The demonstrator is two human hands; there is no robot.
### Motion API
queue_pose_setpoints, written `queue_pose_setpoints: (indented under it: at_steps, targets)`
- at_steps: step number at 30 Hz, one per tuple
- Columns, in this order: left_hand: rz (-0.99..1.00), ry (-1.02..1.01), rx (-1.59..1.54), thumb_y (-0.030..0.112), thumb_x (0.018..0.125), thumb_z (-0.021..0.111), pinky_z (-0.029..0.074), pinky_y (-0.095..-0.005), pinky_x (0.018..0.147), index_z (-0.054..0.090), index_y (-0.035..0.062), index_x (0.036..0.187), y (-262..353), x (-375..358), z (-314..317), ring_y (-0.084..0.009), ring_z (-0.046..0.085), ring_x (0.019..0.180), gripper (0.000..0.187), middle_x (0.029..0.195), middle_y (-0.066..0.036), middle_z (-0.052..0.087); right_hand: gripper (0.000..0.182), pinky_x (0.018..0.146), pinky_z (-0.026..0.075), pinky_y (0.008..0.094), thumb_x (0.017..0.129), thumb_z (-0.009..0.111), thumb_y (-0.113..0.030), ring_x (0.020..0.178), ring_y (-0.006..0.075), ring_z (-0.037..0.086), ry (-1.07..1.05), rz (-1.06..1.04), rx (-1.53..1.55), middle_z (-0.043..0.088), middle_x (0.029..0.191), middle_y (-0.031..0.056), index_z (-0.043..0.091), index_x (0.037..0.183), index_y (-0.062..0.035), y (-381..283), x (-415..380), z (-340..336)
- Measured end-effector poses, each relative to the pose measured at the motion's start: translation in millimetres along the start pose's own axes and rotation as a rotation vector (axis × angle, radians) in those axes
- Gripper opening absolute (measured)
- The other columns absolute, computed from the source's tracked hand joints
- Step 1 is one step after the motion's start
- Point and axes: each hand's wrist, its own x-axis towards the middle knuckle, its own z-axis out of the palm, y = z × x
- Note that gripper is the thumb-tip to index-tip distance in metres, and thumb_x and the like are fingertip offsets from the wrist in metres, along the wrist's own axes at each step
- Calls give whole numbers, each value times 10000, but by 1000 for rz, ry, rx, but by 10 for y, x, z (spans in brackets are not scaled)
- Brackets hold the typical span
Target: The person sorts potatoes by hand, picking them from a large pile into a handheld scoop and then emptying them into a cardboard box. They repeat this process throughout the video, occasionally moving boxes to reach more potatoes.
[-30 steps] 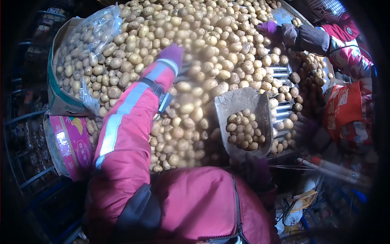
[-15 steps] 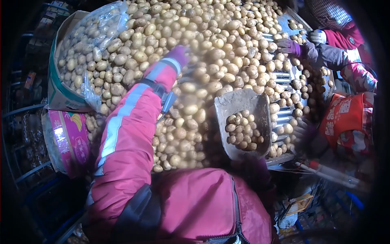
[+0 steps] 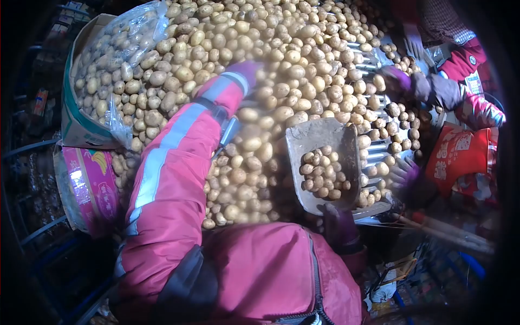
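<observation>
My left hand (image 3: pixel 246 74), in a purple glove, reaches over a large heap of potatoes (image 3: pixel 238 176). Motion smears its fingers, so I cannot make out whether any potato is in them. A worn grey scoop (image 3: pixel 304 142) rests at the near right of the heap, with a cluster of small potatoes (image 3: pixel 325 172) inside. In shadow at the scoop's near end, my right hand (image 3: pixel 338 219) wears a dark purple glove and is closed on the scoop; its grip is partly hidden.
Metal bars (image 3: pixel 374 154) form a grate at the right, with potatoes over it. Co-workers' gloved hands (image 3: pixel 398 78) (image 3: pixel 405 172) work along that side. At the left stand a cardboard box (image 3: pixel 89 130) lined with plastic and full of potatoes, and a pink carton (image 3: pixel 89 184).
My left hand has shifted slightly right over the heap. A co-worker's purple-gloved hand at the upper right has drawn back from the potatoes. The scoop stays in place.
</observation>
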Motion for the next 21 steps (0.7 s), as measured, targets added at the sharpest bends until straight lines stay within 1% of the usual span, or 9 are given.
queue_pose_setpoints:
  at_steps: [1,2,6,10,13,15,19,20,21]
  targets:
    - [-18,-18,-26,209,847,624,488,-428,952,575,166,1279,47,53,-39,-344,585,1148,437,1274,-168,586,278,592,519,387,959,575,-208,686,213,639,-75,378,396,677,937,111,605,1150,-7,95,22,6]
    - [86,42,138,230,849,627,489,-444,945,581,183,1272,90,49,-40,-346,589,1142,429,1269,-172,586,309,593,523,373,953,583,-223,681,206,637,-97,319,363,674,953,108,588,1170,-3,184,29,-9]
    - [-4,-28,224,315,989,463,467,-382,996,595,150,1266,399,-49,-344,-296,583,1195,348,1314,-131,593,412,588,531,325,932,611,-257,651,190,625,-79,137,437,671,978,110,532,1224,23,431,23,22]
    - [-67,-177,183,264,955,518,493,-401,942,624,131,1220,333,105,-433,-309,614,1140,316,1208,-152,650,472,553,529,315,904,646,-256,630,196,624,8,416,775,675,978,120,505,1234,51,162,-47,42]
    - [32,-75,278,237,853,618,517,-469,825,620,143,1042,229,84,-365,-375,655,960,211,1035,-167,687,488,518,512,309,888,666,-258,618,194,619,1,488,768,673,996,130,497,1247,27,152,-54,38]
    - [-17,16,53,205,834,650,535,-442,716,639,144,1043,24,17,-234,-314,675,851,218,917,-146,691,478,495,496,299,890,666,-261,607,188,613,19,494,814,673,987,127,499,1249,6,72,-91,40]
    - [-304,13,-1188,135,884,642,524,-235,553,605,78,1175,588,-574,-619,-115,594,664,298,927,-40,634,469,475,472,284,893,666,-273,593,174,601,-56,499,778,674,958,116,496,1261,-36,238,-46,20]
    - [-81,-85,-1071,142,916,609,524,-222,575,592,72,1209,590,-618,-542,-103,591,673,302,926,-35,633,454,477,474,282,897,664,-282,594,173,603,-106,407,649,670,918,113,516,1233,-16,354,-28,6]
    - [64,-189,-1046,207,908,635,554,-315,744,611,94,1204,752,-814,-556,-166,653,886,318,1102,-52,646,443,478,476,280,901,662,-291,595,173,606,-142,314,521,667,878,111,535,1206,5,473,-10,-7]
